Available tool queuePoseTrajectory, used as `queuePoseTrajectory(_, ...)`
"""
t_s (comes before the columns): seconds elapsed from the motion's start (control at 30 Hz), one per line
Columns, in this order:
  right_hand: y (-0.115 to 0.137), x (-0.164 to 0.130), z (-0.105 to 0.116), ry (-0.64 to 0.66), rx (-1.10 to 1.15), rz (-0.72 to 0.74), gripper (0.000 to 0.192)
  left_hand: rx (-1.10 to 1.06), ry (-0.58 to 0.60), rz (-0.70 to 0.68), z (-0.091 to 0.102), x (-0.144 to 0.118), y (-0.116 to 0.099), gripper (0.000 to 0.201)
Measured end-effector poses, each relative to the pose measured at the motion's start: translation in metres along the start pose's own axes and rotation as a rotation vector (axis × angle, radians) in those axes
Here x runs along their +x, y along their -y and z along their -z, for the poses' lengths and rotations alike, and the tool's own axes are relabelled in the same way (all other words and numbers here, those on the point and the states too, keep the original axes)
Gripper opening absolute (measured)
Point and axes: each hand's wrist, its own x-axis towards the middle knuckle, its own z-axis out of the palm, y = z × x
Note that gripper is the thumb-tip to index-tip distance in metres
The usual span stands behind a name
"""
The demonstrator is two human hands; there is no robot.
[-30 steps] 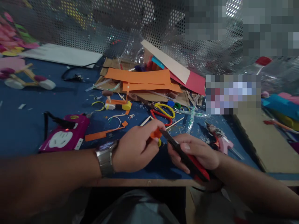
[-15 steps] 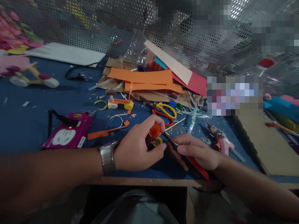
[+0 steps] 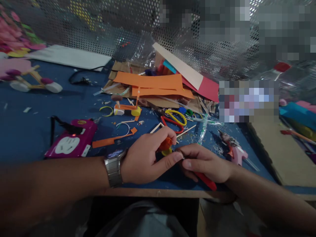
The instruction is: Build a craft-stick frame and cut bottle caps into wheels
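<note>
My left hand (image 3: 144,156), wearing a metal-band watch (image 3: 114,168), is curled round a small orange round cap (image 3: 166,144). Its thumb reaches right until it meets the fingertips of my right hand (image 3: 206,161). That hand grips a red-handled tool (image 3: 206,181), whose handle end sticks out toward the table's front edge. Most of the tool is hidden by the fingers, so I cannot tell its exact kind. Just under the orange cap shows a small yellow ring-like piece (image 3: 167,152). Scissors with yellow and red handles (image 3: 175,118) lie beyond the hands.
A magenta power strip (image 3: 74,140) sits at the left. To the right lie a pink glue gun (image 3: 238,153) and a cardboard sheet (image 3: 286,154). Orange strips (image 3: 150,80), a small wheeled model (image 3: 127,110) and scraps lie ahead, before a perforated metal screen (image 3: 123,26).
The tool's dark tip, earlier at the cap's rim, has drawn back and is now covered by my fingers. My left thumb has moved right toward my right hand, and the cap has turned.
</note>
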Motion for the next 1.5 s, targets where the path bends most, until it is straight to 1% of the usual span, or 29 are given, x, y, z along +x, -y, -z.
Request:
queuePoseTrajectory(0.17,0.0038,0.002,-0.0025,0.021,-0.026,0.009,0.045,-0.031,0.035,-0.059,-0.0002,0.0,0.0009,0.021)
queuePoseTrajectory(0.3,0.0049,0.0041,-0.0032,0.037,-0.016,0.021,0.044,-0.05,0.051,-0.052,0.0003,0.0009,-0.0007,0.018)
queuePoseTrajectory(0.47,0.0058,0.0037,-0.0022,0.018,-0.046,0.023,0.046,-0.042,0.011,0.03,-0.0008,0.0005,-0.0012,0.025)
queuePoseTrajectory(0.6,0.0064,0.0029,-0.0025,0.02,-0.051,0.028,0.047,-0.072,-0.048,0.038,-0.0015,-0.0001,-0.0015,0.026)
queuePoseTrajectory(0.67,0.0061,0.003,-0.0028,0.029,-0.074,0.04,0.048,-0.066,-0.056,0.035,-0.0009,-0.0001,-0.0021,0.025)
queuePoseTrajectory(0.8,0.0056,0.0038,-0.0026,0.028,-0.099,0.067,0.047,-0.047,-0.044,0.004,-0.0001,-0.0004,-0.0031,0.023)
queuePoseTrajectory(0.9,0.0056,0.0039,-0.0017,0.029,-0.101,0.065,0.049,-0.058,-0.058,-0.003,-0.0005,-0.0009,-0.0031,0.022)
queuePoseTrajectory(1.03,0.0051,0.0031,-0.0017,0.02,-0.075,0.125,0.052,-0.037,-0.087,-0.046,0.0,-0.0009,-0.002,0.022)
queuePoseTrajectory(1.1,0.0042,0.0025,-0.0024,0.042,-0.014,0.105,0.051,-0.007,-0.099,-0.073,0.0008,-0.0008,-0.0011,0.022)
queuePoseTrajectory(1.23,0.0013,0.0017,-0.0034,0.099,0.141,0.008,0.044,0.064,-0.104,-0.151,0.0022,-0.0004,-0.0002,0.022)
queuePoseTrajectory(1.33,-0.0002,0.0021,-0.0032,0.115,0.151,0.013,0.042,0.121,-0.081,-0.216,0.0025,-0.0003,-0.0016,0.019)
queuePoseTrajectory(1.5,-0.0007,0.0028,-0.0033,0.098,0.131,0.025,0.044,0.157,-0.053,-0.221,0.0016,-0.0012,-0.0042,0.016)
